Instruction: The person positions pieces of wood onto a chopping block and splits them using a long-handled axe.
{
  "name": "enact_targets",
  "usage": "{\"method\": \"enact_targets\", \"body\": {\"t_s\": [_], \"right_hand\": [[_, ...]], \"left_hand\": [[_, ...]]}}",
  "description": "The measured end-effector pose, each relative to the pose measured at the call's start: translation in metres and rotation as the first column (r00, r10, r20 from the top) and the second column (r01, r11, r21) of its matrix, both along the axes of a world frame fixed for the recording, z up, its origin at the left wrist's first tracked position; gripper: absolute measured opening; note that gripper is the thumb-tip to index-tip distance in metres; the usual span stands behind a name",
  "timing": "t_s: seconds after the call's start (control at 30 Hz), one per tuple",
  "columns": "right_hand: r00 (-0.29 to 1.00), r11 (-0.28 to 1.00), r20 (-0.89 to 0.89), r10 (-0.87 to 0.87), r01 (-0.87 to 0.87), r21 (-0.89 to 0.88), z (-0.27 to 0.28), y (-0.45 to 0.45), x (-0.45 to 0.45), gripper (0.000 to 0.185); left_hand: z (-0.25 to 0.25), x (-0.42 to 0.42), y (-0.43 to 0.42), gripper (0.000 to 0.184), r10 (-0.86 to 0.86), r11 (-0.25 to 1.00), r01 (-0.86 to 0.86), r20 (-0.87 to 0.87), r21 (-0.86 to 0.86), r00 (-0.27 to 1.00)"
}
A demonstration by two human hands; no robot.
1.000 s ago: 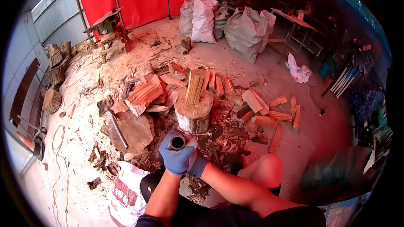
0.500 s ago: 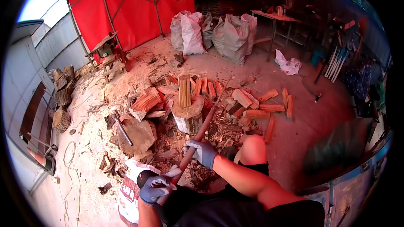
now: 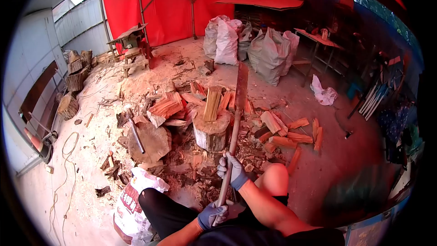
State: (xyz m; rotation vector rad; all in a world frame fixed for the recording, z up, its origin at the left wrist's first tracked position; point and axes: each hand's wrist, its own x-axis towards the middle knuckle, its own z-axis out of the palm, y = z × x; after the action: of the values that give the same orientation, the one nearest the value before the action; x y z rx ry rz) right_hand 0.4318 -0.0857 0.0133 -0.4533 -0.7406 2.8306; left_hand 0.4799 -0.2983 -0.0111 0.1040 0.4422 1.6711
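Both my gloved hands are wrapped round the shaft of a long-handled chopping blade (image 3: pixel 236 130), whose flat, rust-brown blade points up and away from me. My right hand (image 3: pixel 233 171) grips partway along the handle. Lower down, near my lap, my left hand (image 3: pixel 213 215) holds the handle's end. Beyond my hands, a split piece of firewood (image 3: pixel 212 104) stands upright, slightly tilted, on a round chopping block (image 3: pixel 211 130). The blade rises just to the right of that block.
Split logs (image 3: pixel 283 137) lie right of the block, and more are heaped behind it. A metal bar (image 3: pixel 136 135) rests on a wide stump (image 3: pixel 152 144) at left. A printed white sack (image 3: pixel 134 209) is beside my leg. Filled sacks (image 3: pixel 271 52) stand at the back near a table (image 3: pixel 321 39).
The chopping blade has swung more upright, its blade now showing broadside. My left hand has moved right along with the handle's end. The view has shifted, so the surroundings sit further right.
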Motion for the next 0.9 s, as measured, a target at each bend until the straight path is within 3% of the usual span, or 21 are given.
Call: {"method": "enact_targets", "body": {"t_s": [0.03,0.07,0.13,0.17,0.2,0.23,0.27,0.33,0.4,0.43,0.5,0.53,0.57,0.6,0.67,0.73,0.8,0.83,0.87,0.9], "right_hand": [[0.951,0.964,-0.257,0.173,-0.217,-0.152,0.006,0.002,-0.001,0.018],[0.813,0.863,-0.516,0.270,-0.442,-0.245,0.010,0.003,-0.002,0.023],[0.865,0.894,-0.364,0.344,-0.420,-0.153,0.008,0.016,-0.013,0.026],[0.924,0.936,-0.199,0.327,-0.346,-0.071,0.010,0.019,-0.014,0.026],[0.958,0.958,-0.029,0.285,-0.284,0.029,0.012,0.022,-0.015,0.027],[0.957,0.957,-0.024,0.288,-0.287,0.035,0.013,0.021,-0.017,0.027],[0.960,0.961,-0.057,0.275,-0.275,0.001,0.012,0.018,-0.020,0.028],[0.960,0.961,-0.075,0.270,-0.274,-0.045,0.015,0.010,-0.017,0.028],[0.990,0.980,-0.008,0.137,-0.135,0.145,0.053,0.009,-0.019,0.029],[0.996,0.967,-0.008,0.087,-0.082,0.242,0.070,0.014,-0.023,0.030],[0.994,0.904,-0.100,-0.043,0.081,0.420,0.124,0.024,-0.031,0.031],[0.978,0.835,-0.146,-0.149,0.203,0.511,0.164,0.027,-0.036,0.029],[0.935,0.704,-0.291,-0.202,0.345,0.620,0.195,0.035,-0.047,0.025],[0.894,0.588,-0.372,-0.250,0.446,0.675,0.234,0.040,-0.055,0.022],[0.787,0.448,-0.522,-0.329,0.617,0.648,0.305,0.038,-0.073,0.016],[0.731,0.375,-0.585,-0.350,0.682,0.628,0.336,0.040,-0.091,0.014],[0.693,0.287,-0.653,-0.305,0.721,0.631,0.340,0.040,-0.107,0.018],[0.693,0.331,-0.633,-0.344,0.721,0.609,0.316,0.043,-0.120,0.017],[0.743,0.403,-0.562,-0.363,0.669,0.624,0.289,0.035,-0.127,0.011],[0.814,0.566,-0.412,-0.410,0.581,0.584,0.244,0.030,-0.134,0.012]], "left_hand": [[-0.007,-0.002,0.002,0.042,-0.102,0.967,0.057,0.171,0.249,0.980],[0.006,-0.006,0.005,0.043,-0.158,0.953,0.105,0.172,0.284,0.972],[0.034,-0.020,0.014,0.043,-0.152,0.982,0.145,-0.054,-0.122,0.987],[0.033,-0.020,0.019,0.040,-0.117,0.962,0.065,-0.185,-0.266,0.976],[0.035,-0.012,0.023,0.040,-0.113,0.964,0.062,-0.185,-0.257,0.976],[0.038,0.000,0.024,0.039,-0.031,0.909,-0.195,-0.524,-0.370,0.851],[0.037,0.007,0.023,0.038,-0.025,0.804,-0.462,-0.797,-0.375,0.603],[0.006,0.004,0.026,0.042,-0.061,0.793,-0.440,-0.774,-0.421,0.630],[-0.017,-0.009,0.045,0.041,0.076,0.796,-0.605,-0.987,-0.025,0.142],[-0.005,-0.018,0.055,0.041,0.134,0.787,-0.617,-0.974,-0.007,0.183],[0.048,-0.056,0.080,0.038,-0.113,0.792,-0.590,-0.988,-0.155,0.108],[0.063,-0.080,0.102,0.035,0.018,0.828,-0.556,-0.988,-0.072,0.154],[0.084,-0.106,0.129,0.034,0.004,0.852,-0.492,-0.937,-0.180,0.350],[0.107,-0.135,0.152,0.029,0.117,0.859,-0.511,-0.985,0.038,0.124],[0.179,-0.176,0.176,0.026,0.214,0.849,-0.485,-0.976,0.210,-0.049],[0.217,-0.210,0.191,0.021,0.226,0.853,-0.464,-0.970,0.240,-0.088],[0.204,-0.226,0.193,0.019,0.250,0.849,-0.461,-0.965,0.258,-0.079],[0.192,-0.236,0.194,0.017,0.280,0.843,-0.457,-0.957,0.283,-0.078],[0.162,-0.237,0.187,0.016,0.229,0.867,-0.463,-0.973,0.187,0.036],[0.113,-0.228,0.173,0.015,0.176,0.885,-0.458,-0.973,0.090,0.149]]}}
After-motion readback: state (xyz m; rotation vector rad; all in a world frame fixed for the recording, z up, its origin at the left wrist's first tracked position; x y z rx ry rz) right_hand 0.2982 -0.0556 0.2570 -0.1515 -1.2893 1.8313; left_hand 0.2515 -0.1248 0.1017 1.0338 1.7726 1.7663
